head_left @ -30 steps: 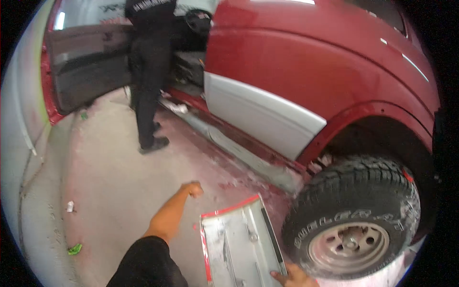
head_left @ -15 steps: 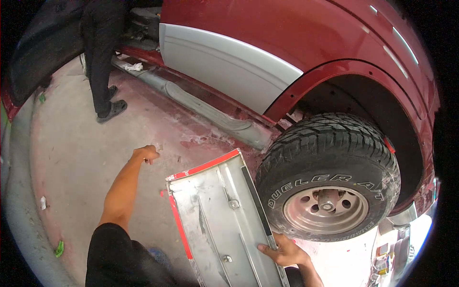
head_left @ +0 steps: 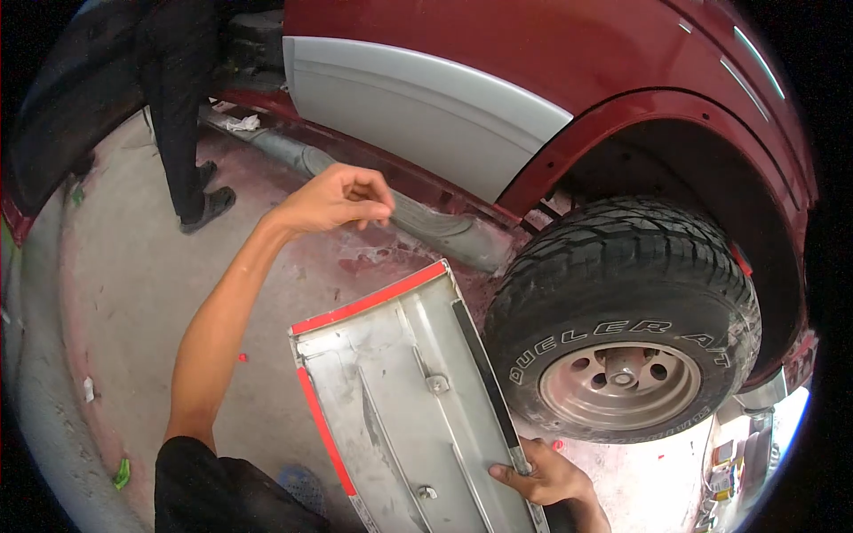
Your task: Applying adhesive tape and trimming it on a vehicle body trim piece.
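A silver-grey trim panel (head_left: 404, 382) stands tilted in front of me with its back side showing. Red strips of tape (head_left: 369, 299) run along its top and left edges, and a dark strip (head_left: 484, 369) lines the right edge. My right hand (head_left: 551, 475) grips the panel's lower right edge, thumb on the back face. Raised above the panel's top edge and apart from it is my left hand (head_left: 342, 200). Its fingers are curled in toward the thumb; anything between the tips is too small to make out.
A red car (head_left: 444, 35) with a silver lower door panel (head_left: 418, 115) fills the far side. Its large wheel (head_left: 622, 329) stands right beside the panel. A grey side step (head_left: 418, 218) lies below the door. Someone in dark trousers (head_left: 173, 124) stands at far left.
My left hand has risen and swung right, from above the floor to in front of the side step. The panel has shifted slightly, its top left corner now further left. My right hand keeps its grip.
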Demonstrator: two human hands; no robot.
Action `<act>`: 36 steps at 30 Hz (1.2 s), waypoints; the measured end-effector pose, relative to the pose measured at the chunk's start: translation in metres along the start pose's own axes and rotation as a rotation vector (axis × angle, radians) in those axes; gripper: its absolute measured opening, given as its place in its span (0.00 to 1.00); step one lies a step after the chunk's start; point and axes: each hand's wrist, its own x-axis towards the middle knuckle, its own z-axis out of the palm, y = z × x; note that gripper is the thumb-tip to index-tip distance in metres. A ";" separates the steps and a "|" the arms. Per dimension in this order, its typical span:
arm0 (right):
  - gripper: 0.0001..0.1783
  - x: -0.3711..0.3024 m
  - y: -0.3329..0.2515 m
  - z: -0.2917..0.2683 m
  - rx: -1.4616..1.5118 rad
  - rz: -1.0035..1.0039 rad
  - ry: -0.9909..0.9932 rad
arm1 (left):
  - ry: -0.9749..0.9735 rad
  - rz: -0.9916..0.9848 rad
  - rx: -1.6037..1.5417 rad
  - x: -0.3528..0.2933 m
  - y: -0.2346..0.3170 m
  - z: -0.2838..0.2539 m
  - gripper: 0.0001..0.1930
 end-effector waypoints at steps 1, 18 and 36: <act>0.24 0.000 -0.001 0.000 -0.022 -0.021 0.007 | -0.030 0.054 0.032 -0.001 0.013 0.008 0.07; 0.18 -0.011 -0.015 0.000 0.005 0.005 -0.015 | -0.084 0.090 -0.006 -0.016 0.049 0.039 0.06; 0.18 -0.009 -0.014 -0.002 -0.004 -0.006 0.007 | -0.050 0.212 0.178 -0.010 0.048 0.049 0.05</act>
